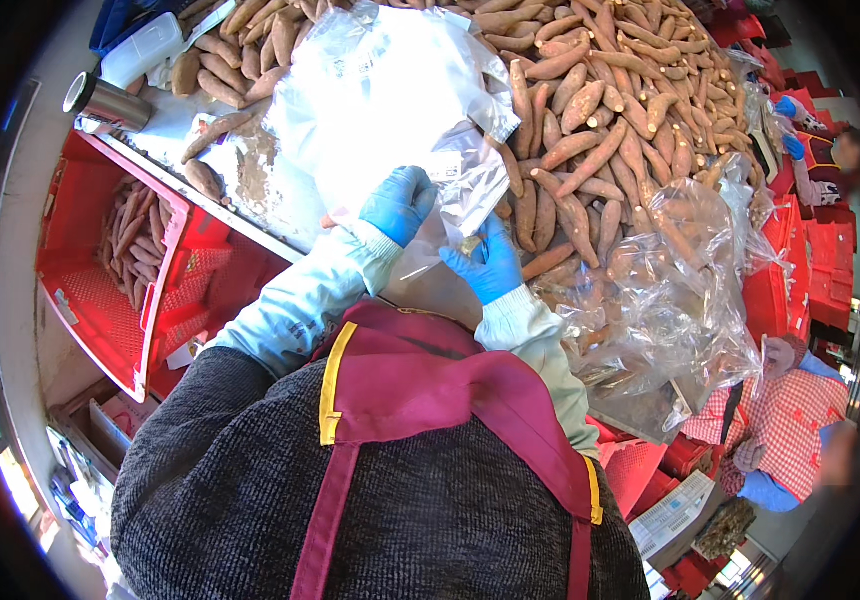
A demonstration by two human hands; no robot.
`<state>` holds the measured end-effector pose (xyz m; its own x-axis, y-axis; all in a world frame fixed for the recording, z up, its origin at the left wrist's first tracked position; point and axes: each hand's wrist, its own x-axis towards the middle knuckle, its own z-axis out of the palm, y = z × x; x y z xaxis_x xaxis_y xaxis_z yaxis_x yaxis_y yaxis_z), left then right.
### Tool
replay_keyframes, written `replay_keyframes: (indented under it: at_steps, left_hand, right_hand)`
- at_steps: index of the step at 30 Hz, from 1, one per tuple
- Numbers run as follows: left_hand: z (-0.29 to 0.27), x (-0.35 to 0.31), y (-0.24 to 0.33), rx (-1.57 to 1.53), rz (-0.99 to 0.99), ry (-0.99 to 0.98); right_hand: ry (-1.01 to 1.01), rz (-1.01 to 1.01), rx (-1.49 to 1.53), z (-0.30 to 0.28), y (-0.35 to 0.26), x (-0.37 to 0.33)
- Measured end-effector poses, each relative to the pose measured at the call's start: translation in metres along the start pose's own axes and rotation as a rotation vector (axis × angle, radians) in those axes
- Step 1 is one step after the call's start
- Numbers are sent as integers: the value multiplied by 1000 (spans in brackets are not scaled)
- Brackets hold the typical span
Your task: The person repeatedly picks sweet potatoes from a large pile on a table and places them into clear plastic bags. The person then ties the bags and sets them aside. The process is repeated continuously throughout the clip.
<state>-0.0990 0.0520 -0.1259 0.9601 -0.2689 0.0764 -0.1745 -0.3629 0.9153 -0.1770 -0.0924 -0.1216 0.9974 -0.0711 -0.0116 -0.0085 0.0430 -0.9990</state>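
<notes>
A clear plastic bag point(470, 185), bright with glare, lies across the table in front of me. My left hand point(400, 205), in a blue glove, is closed with its fingers curled on the bag's near edge. Just right of it and a little nearer, my right hand point(488, 265), also blue-gloved, grips the same edge, its thumb pointing left and its fingers pointing away. The exact grip is partly hidden by the plastic. A large heap of sweet potatoes point(590, 130) rises beyond and to the right of my hands.
More sweet potatoes point(225, 75) lie at the far left, near a metal flask point(107, 102) and a clear plastic tub point(140, 50). Red crates point(95, 300) stand below the table's left edge. Loose clear bags point(650, 310) cover the right side. Other people point(780, 420) are at the right.
</notes>
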Motion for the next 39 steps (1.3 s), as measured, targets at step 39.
replay_keyframes:
  at_steps: [39]
  left_hand:
    - [25,-30,63,-36,409,-415]
  right_hand:
    - [375,314,798,-62,-53,-40]
